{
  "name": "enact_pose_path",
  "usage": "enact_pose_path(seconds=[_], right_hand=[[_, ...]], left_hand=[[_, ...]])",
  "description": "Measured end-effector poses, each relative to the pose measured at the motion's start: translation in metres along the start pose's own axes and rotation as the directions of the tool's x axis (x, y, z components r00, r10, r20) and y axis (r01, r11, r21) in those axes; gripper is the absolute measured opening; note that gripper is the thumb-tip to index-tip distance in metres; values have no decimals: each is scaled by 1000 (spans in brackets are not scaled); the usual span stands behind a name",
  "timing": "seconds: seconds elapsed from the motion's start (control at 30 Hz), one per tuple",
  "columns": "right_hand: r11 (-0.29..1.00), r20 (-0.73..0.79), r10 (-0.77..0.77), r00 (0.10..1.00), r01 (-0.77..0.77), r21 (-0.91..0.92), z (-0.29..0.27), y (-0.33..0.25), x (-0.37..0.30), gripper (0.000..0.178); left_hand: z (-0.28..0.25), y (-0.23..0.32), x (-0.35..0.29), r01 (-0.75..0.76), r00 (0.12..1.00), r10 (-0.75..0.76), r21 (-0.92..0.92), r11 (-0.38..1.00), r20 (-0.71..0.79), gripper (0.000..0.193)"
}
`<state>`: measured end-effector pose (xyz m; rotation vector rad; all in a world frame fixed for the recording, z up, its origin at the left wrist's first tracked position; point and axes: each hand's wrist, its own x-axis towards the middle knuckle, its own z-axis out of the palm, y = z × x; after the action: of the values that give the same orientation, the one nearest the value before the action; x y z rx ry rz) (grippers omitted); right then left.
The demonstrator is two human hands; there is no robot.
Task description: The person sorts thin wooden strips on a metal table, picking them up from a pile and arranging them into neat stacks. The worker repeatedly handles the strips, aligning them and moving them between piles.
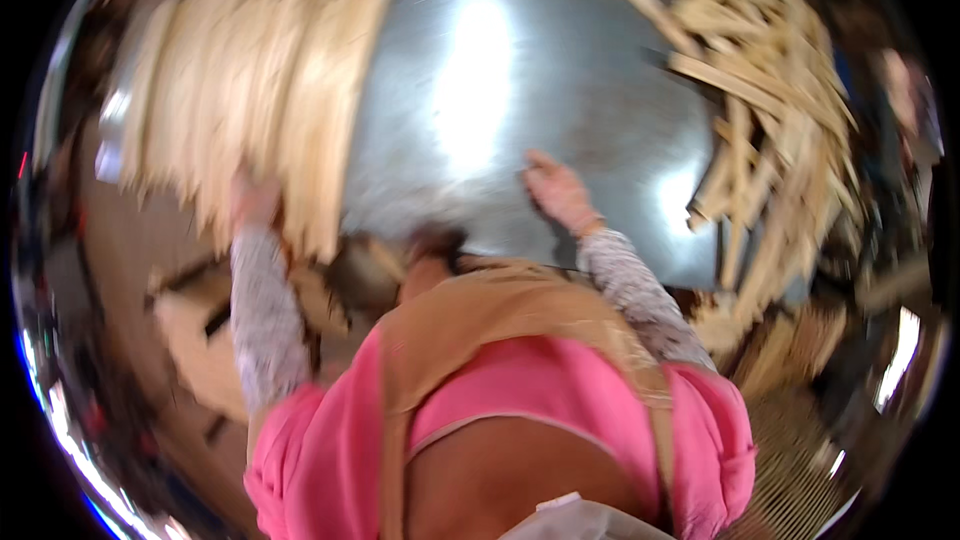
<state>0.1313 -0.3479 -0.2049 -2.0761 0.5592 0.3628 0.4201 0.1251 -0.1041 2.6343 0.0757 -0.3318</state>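
Observation:
Wooden strips (265,70) lie side by side in a broad row at the left, their near ends uneven. My left hand (256,202) is at the near ends of these strips and seems to touch them. Motion blur smears its fingers, so their grip cannot be made out. Over the near part of a shiny metal tabletop (580,70) is my right hand (562,194), empty, its fingers loosely bent and a little apart. Both forearms wear pale patterned sleeves.
A tangled heap of loose wooden strips (790,130) covers the table's right side, some sticking out over the metal. Below the left row stands a light brown box-like object (205,340). Dark, blurred clutter lines both sides.

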Motion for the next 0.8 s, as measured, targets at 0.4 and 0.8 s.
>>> enact_pose_path(seconds=[0.4,0.8], right_hand=[[619,-525,584,619,78,781,-310,100,20,33],[950,-612,174,771,31,310,-348,179,34,41]], left_hand=[[80,122,-57,-238,967,239,19,971,-88,84],[345,584,-211,-942,270,914,279,186,302,90]])
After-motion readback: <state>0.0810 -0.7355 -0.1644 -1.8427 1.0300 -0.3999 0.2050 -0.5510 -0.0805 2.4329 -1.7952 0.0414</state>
